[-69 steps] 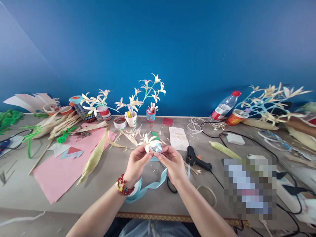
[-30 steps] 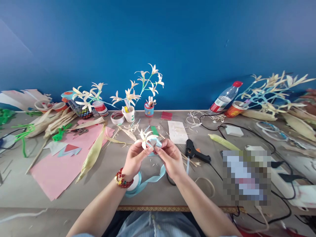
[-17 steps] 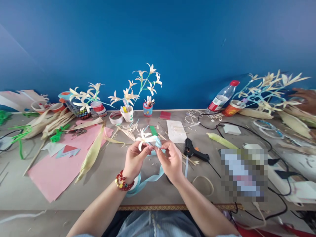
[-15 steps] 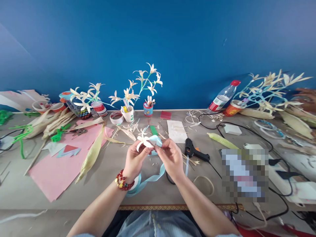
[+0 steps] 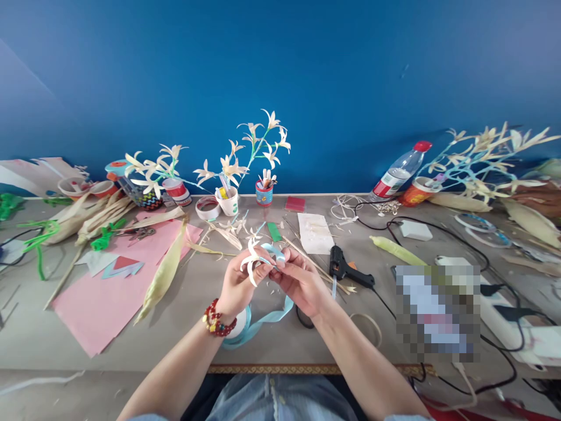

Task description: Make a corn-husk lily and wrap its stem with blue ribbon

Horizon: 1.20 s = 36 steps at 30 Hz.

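Observation:
A white artificial flower [image 5: 251, 261] with curled petals is pinched by its base in my left hand [image 5: 236, 282]. My right hand [image 5: 302, 280] is closed on light blue ribbon [image 5: 272, 250], which loops up beside the flower at my fingertips. Both hands almost touch above the middle of the table. From under my hands the ribbon runs down to its spool [image 5: 236, 330], partly hidden behind my left wrist. A black glue gun [image 5: 348, 268] lies just right of my right hand.
Pink paper [image 5: 105, 310], corn husks [image 5: 162, 275] and scissors [image 5: 139, 233] lie on the left. Cups with finished flowers [image 5: 228, 202] stand along the wall. A plastic bottle [image 5: 398, 172], cables, a power strip [image 5: 504, 321] and a blurred patch [image 5: 438, 313] are on the right.
The flower has tilted in my left hand. My right hand has turned, and the ribbon between my hands now forms a narrower loop around the stem area.

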Available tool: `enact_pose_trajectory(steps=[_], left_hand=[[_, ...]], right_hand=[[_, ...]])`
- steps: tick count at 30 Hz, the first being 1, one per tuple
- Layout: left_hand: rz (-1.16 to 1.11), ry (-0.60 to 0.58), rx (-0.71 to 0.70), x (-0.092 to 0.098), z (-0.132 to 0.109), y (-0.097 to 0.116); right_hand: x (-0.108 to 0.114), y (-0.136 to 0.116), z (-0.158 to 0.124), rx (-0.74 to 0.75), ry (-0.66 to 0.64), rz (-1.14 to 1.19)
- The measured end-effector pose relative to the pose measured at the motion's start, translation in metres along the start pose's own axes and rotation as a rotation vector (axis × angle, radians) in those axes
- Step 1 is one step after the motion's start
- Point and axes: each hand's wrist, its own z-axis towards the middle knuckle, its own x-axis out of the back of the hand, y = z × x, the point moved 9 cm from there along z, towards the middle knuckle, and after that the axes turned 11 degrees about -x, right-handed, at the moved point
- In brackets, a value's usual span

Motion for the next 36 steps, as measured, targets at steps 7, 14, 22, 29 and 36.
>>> enact_pose_trajectory(steps=[7, 14, 22, 29, 36], left_hand=[[-0.124, 0.012, 0.052, -0.004, -0.001, -0.009], [-0.132, 0.132, 0.078, -0.003, -0.006, -0.016], [-0.064, 0.217, 0.028, 0.001, -0.01, -0.012], [-0.185, 0.074, 0.04, -0.009, -0.007, -0.009], [-0.196, 0.021, 0.018, -0.008, -0.006, -0.009]], right_hand=[[-0.003, 0.001, -0.001, -0.035, -0.009, -0.01], [0.0, -0.016, -0.009, 0.276, 0.112, -0.134], [0.0, -0.027, -0.024, 0.5, 0.241, -0.335], [0.0, -0.014, -0.007, 0.21, 0.056, -0.105], [-0.004, -0.001, 0.0, -0.006, -0.062, 0.006]])
